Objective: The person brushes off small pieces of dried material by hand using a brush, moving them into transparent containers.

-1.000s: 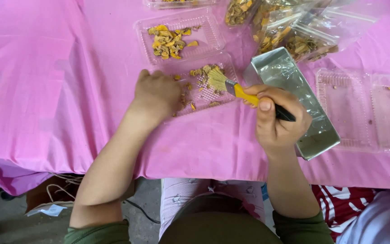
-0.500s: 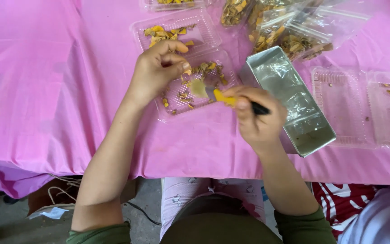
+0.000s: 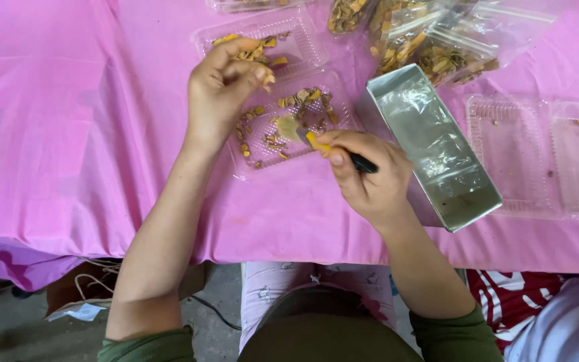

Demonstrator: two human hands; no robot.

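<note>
My right hand (image 3: 370,175) grips a small knife (image 3: 335,150) with a yellow and black handle, its tip over the near clear plastic tray (image 3: 252,169) of orange-brown peelings. My left hand (image 3: 224,86) is raised above the trays with its fingertips pinched on a small orange piece (image 3: 267,77). A second clear tray (image 3: 309,41) behind it holds yellow-orange chunks. A pale scrap (image 3: 288,127) lies in the near tray beside the knife tip.
A shiny metal loaf tin (image 3: 437,151) stands right of my right hand on the pink tablecloth (image 3: 68,121). Clear bags of orange roots (image 3: 437,40) lie at the back. Open clear trays (image 3: 537,154) sit at the far right. The table edge runs below my forearms.
My left hand has lifted off the near tray and moved back, pinching a small piece. My right hand with the knife has drifted slightly left and down.
</note>
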